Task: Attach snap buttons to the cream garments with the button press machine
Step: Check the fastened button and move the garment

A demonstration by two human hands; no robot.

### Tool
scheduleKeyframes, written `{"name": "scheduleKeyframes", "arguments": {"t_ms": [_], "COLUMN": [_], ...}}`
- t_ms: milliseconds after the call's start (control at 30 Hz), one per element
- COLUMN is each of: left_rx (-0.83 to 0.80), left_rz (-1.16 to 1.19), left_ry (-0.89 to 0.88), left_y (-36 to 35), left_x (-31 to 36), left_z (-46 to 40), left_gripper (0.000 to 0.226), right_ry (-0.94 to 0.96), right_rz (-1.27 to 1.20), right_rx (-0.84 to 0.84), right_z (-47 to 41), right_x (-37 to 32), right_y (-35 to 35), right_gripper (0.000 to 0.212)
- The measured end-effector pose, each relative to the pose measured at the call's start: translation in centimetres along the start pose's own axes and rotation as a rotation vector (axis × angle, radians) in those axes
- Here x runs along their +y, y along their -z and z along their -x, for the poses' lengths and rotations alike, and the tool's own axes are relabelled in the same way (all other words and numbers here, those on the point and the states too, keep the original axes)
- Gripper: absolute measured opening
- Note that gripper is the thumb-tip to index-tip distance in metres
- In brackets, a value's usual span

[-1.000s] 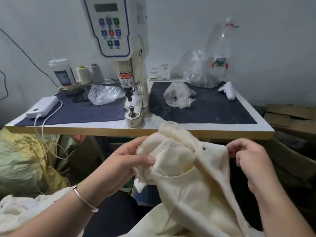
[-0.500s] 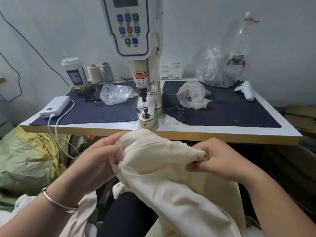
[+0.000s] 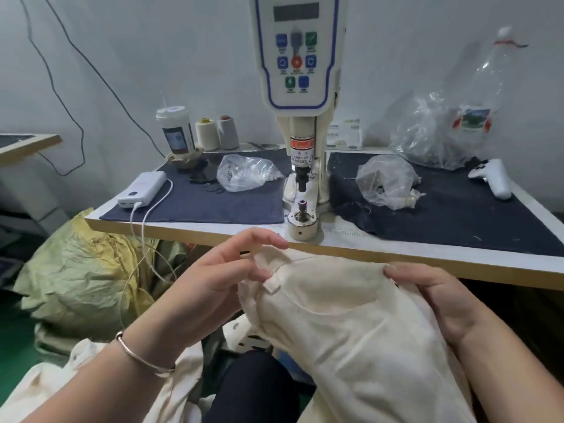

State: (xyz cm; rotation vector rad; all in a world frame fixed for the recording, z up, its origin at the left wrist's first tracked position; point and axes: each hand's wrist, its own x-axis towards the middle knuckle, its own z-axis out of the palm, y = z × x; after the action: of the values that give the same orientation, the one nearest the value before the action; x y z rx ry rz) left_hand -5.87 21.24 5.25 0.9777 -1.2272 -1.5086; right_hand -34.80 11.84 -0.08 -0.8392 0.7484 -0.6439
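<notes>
A cream garment (image 3: 345,325) lies bunched over my lap, just below the table's front edge. My left hand (image 3: 219,276) pinches its left corner near a small tab, with the upper fingers stretched out above the cloth. My right hand (image 3: 436,297) grips the garment's right edge, thumb on top. The button press machine (image 3: 300,71) stands at the table's middle, its lower die post (image 3: 302,207) bare and a short way beyond my left fingertips. More cream cloth (image 3: 76,383) lies at the lower left.
The white-edged table (image 3: 427,254) carries dark mats, two plastic bags of parts (image 3: 244,172) (image 3: 387,181), a power bank with cable (image 3: 142,190), thread cones (image 3: 216,132), a cup (image 3: 175,131), a white controller (image 3: 491,180). A yellow-green sack (image 3: 79,270) sits left of my knees.
The view has shifted closer to the machine. My hands have spread the garment wider and raised it toward the table edge; my left fingers have loosened and stretched out.
</notes>
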Motion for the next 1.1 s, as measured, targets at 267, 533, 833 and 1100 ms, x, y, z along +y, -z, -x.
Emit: {"name": "scheduleKeyframes", "arguments": {"t_ms": [267, 533, 833, 1100], "left_rx": [-0.016, 0.17, 0.203, 0.309], "left_rz": [-0.197, -0.442, -0.614, -0.541], "left_ry": [-0.012, -0.054, 0.231, 0.101], "left_y": [-2.7, -3.0, -0.9, 5.1], "left_x": [-0.6, -1.1, -0.5, -1.6], "left_z": [-0.6, -1.4, -4.1, -6.0], "left_gripper": [0.014, 0.014, 0.012, 0.042], "right_ry": [0.218, 0.242, 0.159, 0.236], "right_rz": [0.617, 0.409, 0.316, 0.865], "right_rx": [-0.063, -0.033, 0.056, 0.377], "right_z": [1.5, 1.7, -1.4, -6.8], "right_x": [1.3, 0.0, -2.2, -4.1], "right_y": [-4.6, -7.5, -7.7, -1.6], "right_gripper": [0.052, 0.045, 0.014, 0.016]}}
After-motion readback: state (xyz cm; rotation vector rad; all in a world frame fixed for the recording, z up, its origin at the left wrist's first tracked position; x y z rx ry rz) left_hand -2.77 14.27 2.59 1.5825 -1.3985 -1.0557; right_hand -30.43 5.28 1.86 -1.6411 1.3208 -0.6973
